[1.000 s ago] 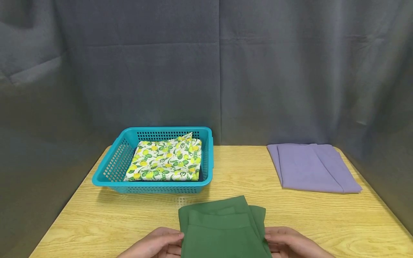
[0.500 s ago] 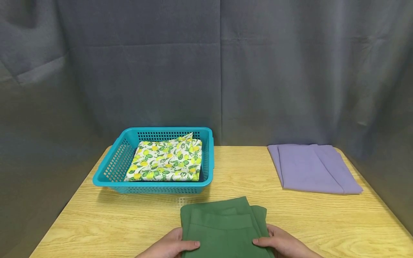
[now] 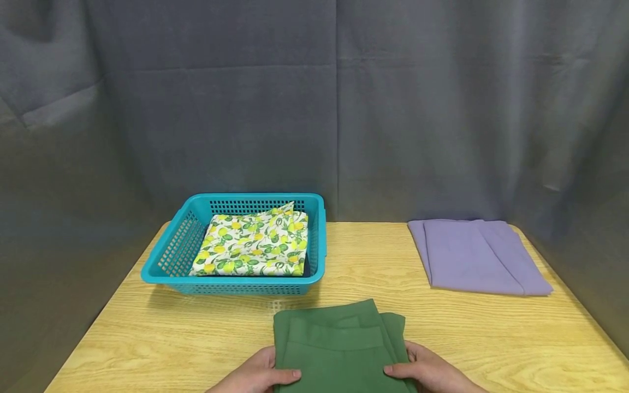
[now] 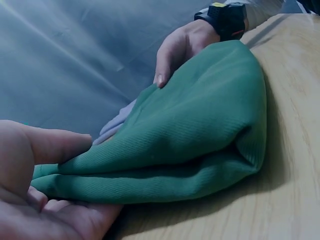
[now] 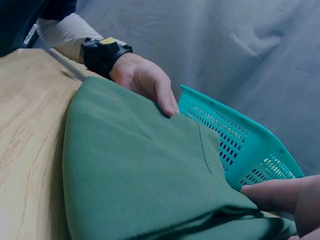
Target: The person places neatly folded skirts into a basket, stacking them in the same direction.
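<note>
A folded green cloth (image 3: 339, 349) lies at the front middle of the table in the head view, its lower part cut off by the frame. My left hand (image 3: 260, 371) grips its left side, thumb on top and fingers underneath. On the opposite side my right hand (image 3: 432, 370) grips it the same way. The left wrist view shows the thick folded layers of the green cloth (image 4: 190, 125) between thumb and fingers, close over the wood. In the right wrist view, the cloth (image 5: 135, 160) spans between both hands, and a seam line runs near its far edge.
A teal plastic basket (image 3: 231, 280) stands at the back left, holding a folded lemon-print cloth (image 3: 253, 245) over something dark. A folded purple cloth (image 3: 472, 256) lies at the back right of the wooden table (image 3: 363, 262). Grey curtains (image 3: 245, 109) hang behind and at both sides.
Both hands have shifted inward from the cloth's side edges, and their thumbs now press on its top. The cloth has barely moved; basket and purple cloth stay put.
</note>
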Tool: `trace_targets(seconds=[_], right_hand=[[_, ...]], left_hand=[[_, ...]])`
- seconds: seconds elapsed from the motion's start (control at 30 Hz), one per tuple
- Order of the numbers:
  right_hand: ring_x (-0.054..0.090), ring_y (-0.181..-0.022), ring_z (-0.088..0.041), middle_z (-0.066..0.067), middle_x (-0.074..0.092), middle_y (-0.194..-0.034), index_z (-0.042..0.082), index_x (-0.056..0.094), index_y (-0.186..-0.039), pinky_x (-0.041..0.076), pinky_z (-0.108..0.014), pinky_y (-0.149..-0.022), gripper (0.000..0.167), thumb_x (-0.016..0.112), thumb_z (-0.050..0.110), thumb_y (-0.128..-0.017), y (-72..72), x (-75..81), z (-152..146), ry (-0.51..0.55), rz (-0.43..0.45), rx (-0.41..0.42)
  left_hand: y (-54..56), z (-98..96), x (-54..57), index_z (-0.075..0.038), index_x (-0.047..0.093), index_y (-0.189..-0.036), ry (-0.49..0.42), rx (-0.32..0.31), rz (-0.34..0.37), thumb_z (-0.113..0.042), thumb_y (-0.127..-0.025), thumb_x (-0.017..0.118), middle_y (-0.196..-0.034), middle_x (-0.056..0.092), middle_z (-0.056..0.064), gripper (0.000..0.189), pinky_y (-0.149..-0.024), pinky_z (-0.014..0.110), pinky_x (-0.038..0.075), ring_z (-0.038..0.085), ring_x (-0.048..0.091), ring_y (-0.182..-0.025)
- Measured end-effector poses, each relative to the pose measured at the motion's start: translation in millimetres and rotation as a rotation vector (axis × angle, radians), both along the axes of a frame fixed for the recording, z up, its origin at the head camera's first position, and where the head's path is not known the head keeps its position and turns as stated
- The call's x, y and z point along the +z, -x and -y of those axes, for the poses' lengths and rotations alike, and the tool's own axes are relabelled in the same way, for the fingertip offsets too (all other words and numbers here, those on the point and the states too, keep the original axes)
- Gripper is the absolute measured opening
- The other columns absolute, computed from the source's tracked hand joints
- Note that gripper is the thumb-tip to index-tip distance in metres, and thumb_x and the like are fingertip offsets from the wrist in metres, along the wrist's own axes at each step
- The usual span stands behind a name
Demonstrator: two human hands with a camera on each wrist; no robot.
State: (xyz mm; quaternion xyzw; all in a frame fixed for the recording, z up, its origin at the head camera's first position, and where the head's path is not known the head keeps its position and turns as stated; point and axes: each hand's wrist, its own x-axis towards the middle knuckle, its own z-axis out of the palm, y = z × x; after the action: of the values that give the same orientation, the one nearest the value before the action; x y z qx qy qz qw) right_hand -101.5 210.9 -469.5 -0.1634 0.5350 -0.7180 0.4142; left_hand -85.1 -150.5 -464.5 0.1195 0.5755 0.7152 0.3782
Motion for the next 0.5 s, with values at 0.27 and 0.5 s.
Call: trace_targets(seconds=[0.27,0.5], right_hand=[[0.064,-0.116,-0.012,0.001,0.067,-0.127,0.001,0.039,-0.143,0.054,-0.027,-0.098,0.044,0.049,0.003,-0.101,-1.9,3.6,1,0.053,-0.029,0.012],[0.065,-0.114,-0.012,0.001,0.068,-0.126,0.002,0.043,-0.140,0.054,-0.027,-0.097,0.041,0.052,0.003,-0.099,-4.0,18.9,0,0.012,-0.078,-0.007]], left_hand=[[-2.8,1.7,10.6,0.009,0.041,-0.141,0.022,0.023,-0.018,-0.010,-0.098,0.058,-0.129,0.065,0.013,0.050,-0.096,0.033,0.056,0.019,0.067,-0.113],[-8.8,2.2,27.0,0.007,0.041,-0.139,0.030,0.045,0.000,-0.008,-0.095,0.060,-0.127,0.066,0.012,0.050,-0.096,0.035,0.056,0.021,0.067,-0.113]])
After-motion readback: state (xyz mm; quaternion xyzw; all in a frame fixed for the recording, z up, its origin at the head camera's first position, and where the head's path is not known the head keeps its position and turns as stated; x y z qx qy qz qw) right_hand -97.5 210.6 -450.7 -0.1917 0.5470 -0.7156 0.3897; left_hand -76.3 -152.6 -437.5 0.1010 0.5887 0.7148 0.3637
